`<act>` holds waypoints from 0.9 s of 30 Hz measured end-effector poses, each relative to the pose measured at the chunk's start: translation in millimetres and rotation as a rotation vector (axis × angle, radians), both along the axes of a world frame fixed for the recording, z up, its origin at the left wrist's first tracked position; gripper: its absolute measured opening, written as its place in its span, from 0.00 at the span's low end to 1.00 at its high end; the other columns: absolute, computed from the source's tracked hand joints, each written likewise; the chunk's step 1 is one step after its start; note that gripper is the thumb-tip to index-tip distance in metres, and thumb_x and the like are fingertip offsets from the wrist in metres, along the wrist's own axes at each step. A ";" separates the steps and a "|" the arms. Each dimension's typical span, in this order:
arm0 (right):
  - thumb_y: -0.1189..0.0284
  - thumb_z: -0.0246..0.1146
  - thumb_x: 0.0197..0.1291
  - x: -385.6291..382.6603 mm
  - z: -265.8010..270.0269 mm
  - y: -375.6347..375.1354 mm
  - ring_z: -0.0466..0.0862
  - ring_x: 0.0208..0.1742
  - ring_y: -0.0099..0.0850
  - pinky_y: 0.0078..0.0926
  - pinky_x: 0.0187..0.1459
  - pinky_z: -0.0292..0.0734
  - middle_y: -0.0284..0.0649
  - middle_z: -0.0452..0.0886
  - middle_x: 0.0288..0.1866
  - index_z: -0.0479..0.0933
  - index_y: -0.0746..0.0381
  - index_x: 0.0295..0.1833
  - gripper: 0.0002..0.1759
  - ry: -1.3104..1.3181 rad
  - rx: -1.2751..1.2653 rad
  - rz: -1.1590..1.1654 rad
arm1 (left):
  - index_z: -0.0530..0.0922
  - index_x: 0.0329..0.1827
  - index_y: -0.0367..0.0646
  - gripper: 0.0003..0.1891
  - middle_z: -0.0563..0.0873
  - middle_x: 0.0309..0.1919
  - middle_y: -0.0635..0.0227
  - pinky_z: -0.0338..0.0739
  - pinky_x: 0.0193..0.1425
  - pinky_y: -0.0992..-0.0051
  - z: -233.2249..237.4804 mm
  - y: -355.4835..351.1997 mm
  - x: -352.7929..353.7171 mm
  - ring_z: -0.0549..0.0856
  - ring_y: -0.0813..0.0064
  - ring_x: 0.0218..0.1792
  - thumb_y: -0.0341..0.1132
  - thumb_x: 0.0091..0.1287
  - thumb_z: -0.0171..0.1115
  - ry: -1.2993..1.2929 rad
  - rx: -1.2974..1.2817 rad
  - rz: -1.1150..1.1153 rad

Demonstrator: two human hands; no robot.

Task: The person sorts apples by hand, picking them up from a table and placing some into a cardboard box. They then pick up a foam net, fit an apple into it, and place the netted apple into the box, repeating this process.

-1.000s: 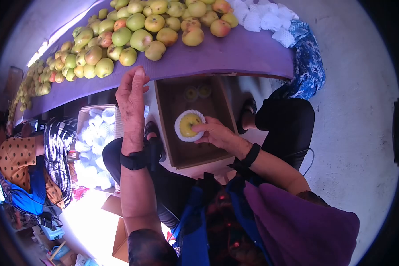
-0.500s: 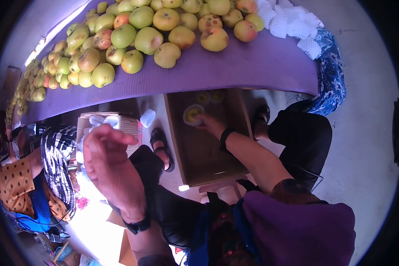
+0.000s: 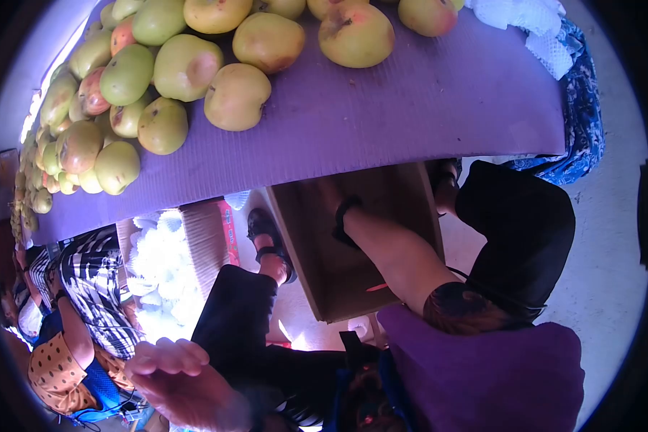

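Note:
My right hand [image 3: 330, 193] reaches into a deep cardboard box [image 3: 324, 277] between my feet. The purple table edge covers its fingers and anything in them; only the back of the hand and the wrist with a black band show. Low at the left, my left hand [image 3: 176, 378] is raised over my lap, fingers loosely bent with nothing in them. Above the box, yellow-green apples [image 3: 237, 97] are heaped on the purple ridged tabletop [image 3: 410, 108], some with red or brown patches.
White foam fruit nets fill a second carton [image 3: 209, 237] left of the box. More foam nets [image 3: 551, 50] lie at the table's right end, near blue patterned cloth [image 3: 583, 108]. Another person in a dotted orange top [image 3: 57, 360] sits at the far left.
My right hand has moved farther under the table edge, hiding the foam-netted apple it held. My left hand has dropped toward my lap. The view has shifted closer to the table.

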State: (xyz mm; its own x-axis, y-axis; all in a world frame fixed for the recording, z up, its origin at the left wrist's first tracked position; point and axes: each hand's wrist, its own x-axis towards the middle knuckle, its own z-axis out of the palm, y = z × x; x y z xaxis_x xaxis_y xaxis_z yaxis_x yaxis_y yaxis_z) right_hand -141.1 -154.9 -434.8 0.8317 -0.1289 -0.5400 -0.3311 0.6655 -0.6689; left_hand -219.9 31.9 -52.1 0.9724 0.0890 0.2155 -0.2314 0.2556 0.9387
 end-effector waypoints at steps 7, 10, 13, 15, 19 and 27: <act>0.55 0.61 0.63 5.4 22.8 -0.7 0.78 0.52 0.28 0.29 0.52 0.76 0.37 0.76 0.54 0.70 0.59 0.64 0.29 -0.040 -0.226 -0.148 | 0.70 0.43 0.37 0.12 0.66 0.27 0.69 0.62 0.27 0.76 -4.0 -9.8 0.5 0.65 0.77 0.24 0.37 0.78 0.44 0.016 -0.017 -0.022; 0.55 0.60 0.63 8.5 20.3 -1.0 0.78 0.52 0.29 0.29 0.51 0.76 0.38 0.76 0.53 0.70 0.59 0.64 0.29 -0.023 -0.210 -0.137 | 0.76 0.50 0.35 0.17 0.79 0.36 0.60 0.74 0.38 0.69 -3.6 -11.1 -6.1 0.77 0.68 0.32 0.42 0.70 0.59 0.061 -0.123 -0.049; 0.55 0.60 0.63 7.5 17.7 0.9 0.78 0.52 0.29 0.29 0.51 0.77 0.38 0.77 0.53 0.70 0.59 0.64 0.28 -0.004 -0.201 -0.127 | 0.76 0.51 0.37 0.18 0.78 0.36 0.62 0.73 0.38 0.67 -5.9 -10.2 -7.4 0.76 0.68 0.33 0.43 0.68 0.61 0.091 -0.122 -0.064; 0.56 0.60 0.63 8.5 15.8 3.1 0.78 0.52 0.29 0.29 0.51 0.77 0.38 0.77 0.53 0.70 0.59 0.64 0.28 0.005 -0.192 -0.117 | 0.76 0.51 0.38 0.17 0.78 0.35 0.62 0.72 0.37 0.68 -7.2 -10.4 -6.4 0.76 0.68 0.33 0.42 0.68 0.61 0.088 -0.126 -0.088; 0.56 0.59 0.64 11.9 11.1 5.8 0.79 0.51 0.30 0.29 0.50 0.77 0.38 0.77 0.53 0.70 0.60 0.64 0.27 0.021 -0.181 -0.083 | 0.76 0.50 0.39 0.16 0.78 0.35 0.62 0.72 0.37 0.68 -6.1 -12.9 -6.3 0.76 0.68 0.33 0.42 0.68 0.61 0.102 -0.135 -0.099; 0.57 0.58 0.65 24.9 -4.0 0.6 0.79 0.51 0.31 0.29 0.49 0.78 0.38 0.78 0.52 0.70 0.60 0.64 0.26 0.070 -0.142 0.039 | 0.78 0.50 0.39 0.16 0.81 0.39 0.58 0.75 0.37 0.67 -5.3 -18.3 -3.3 0.80 0.64 0.34 0.40 0.65 0.64 0.093 -0.100 -0.130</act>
